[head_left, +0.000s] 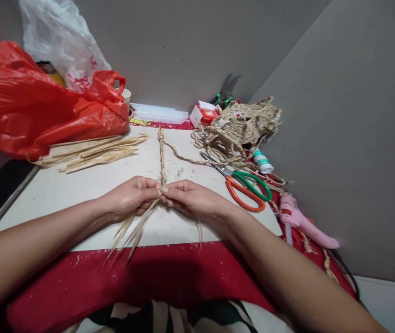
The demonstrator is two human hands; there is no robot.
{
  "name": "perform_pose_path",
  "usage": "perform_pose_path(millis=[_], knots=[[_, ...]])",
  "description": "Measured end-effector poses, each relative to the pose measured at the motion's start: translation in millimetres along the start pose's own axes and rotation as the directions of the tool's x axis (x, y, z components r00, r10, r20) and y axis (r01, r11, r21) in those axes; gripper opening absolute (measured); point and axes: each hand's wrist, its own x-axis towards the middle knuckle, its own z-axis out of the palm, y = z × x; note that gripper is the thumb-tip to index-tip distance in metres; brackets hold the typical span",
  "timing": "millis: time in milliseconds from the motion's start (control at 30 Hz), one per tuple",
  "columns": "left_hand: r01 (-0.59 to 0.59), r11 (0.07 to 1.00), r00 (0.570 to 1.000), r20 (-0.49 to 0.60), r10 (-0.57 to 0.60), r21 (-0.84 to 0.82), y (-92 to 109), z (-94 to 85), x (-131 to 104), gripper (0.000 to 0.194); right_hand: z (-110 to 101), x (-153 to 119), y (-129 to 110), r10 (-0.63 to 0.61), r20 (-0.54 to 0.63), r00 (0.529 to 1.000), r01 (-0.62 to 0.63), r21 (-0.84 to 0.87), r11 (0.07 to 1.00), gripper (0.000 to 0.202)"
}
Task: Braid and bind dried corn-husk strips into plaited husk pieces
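Both hands meet right over the middle of the white board point(61, 189), fingertips almost nose to nose! The left hand point(133, 198) has thumb and forefinger pressed together, no gap at all, nipping the near end of a braid point(162, 159), its other fingers curled in underneath. The right hand point(190, 196) matches it, thumb laid flat and closed down on that same end; what its lower fingers grip, I can't tell from here, they're tucked out of sight. And the braid itself? Lying straight up the board's middle, pointing to the far edge, with loose strands point(136, 233) spilling from under the left hand across the board's near edge. A thin cord point(186, 160) runs over the board to the rope bundle point(242, 122) at its far right corner. Scissors point(242, 187) lie on the board's right side, blades apart only slightly if at all; dry strips point(96, 151) rest on its far left part, and the pink glue gun point(303, 222) sits just off its right edge.
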Motion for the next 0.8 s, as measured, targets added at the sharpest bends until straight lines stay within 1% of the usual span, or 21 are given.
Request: perform_pose_path(millis=[67,100,200,267,300,367,433,533,600,667,733,800], knots=[[-0.015,0.998,1.0,-0.008,0.015,0.058,3,-0.6,-1,0.021,1,1,-1,0.098,0.034,0.995,-0.102,0.161,0.982,0.037],[-0.015,0.995,1.0,-0.009,0.016,0.097,5,-1.1,-1,0.021,2,1,-1,0.116,0.043,0.992,-0.123,0.229,0.966,0.035],[-0.029,0.966,1.0,0.004,0.029,0.255,11,-4.9,-3,0.023,6,1,3,0.112,0.02,0.993,-0.112,0.345,0.932,0.032],[-0.08,0.911,0.997,0.015,0.081,0.405,13,-8.9,-5,0.025,10,0,5,0.112,-0.037,0.993,-0.091,0.368,0.926,0.032],[-0.108,0.865,0.993,0.018,0.113,0.49,13,-10.6,-5,0.026,12,-1,6,0.114,-0.074,0.991,-0.079,0.371,0.925,0.032],[-0.134,0.745,0.987,0.017,0.163,0.653,13,-11.5,-7,0.029,17,-2,7,0.123,-0.145,0.982,-0.06,0.376,0.925,0.029],[-0.107,0.611,0.983,-0.01,0.185,0.784,14,-7.7,-10,0.032,22,-3,6,0.133,-0.195,0.972,-0.046,0.392,0.919,0.027],[-0.028,0.387,0.974,-0.063,0.219,0.922,16,5.2,-17,0.036,28,-4,6,0.131,-0.236,0.963,-0.02,0.421,0.907,0.025],[0.022,0.229,0.967,-0.079,0.243,0.973,16,15.0,-23,0.038,30,-4,7,0.124,-0.247,0.961,-0.002,0.442,0.897,0.025],[0.054,0.093,0.966,-0.075,0.249,0.994,13,22.8,-27,0.037,32,-4,8,0.126,-0.251,0.96,0.006,0.467,0.884,0.026],[0.05,-0.008,0.971,-0.047,0.236,0.999,7,28.4,-30,0.033,34,-5,9,0.13,-0.253,0.959,0.01,0.487,0.873,0.032],[0.012,-0.091,0.975,0.009,0.224,0.996,-1,32.6,-32,0.031,35,-5,9,0.137,-0.245,0.96,0.002,0.494,0.869,0.037]])
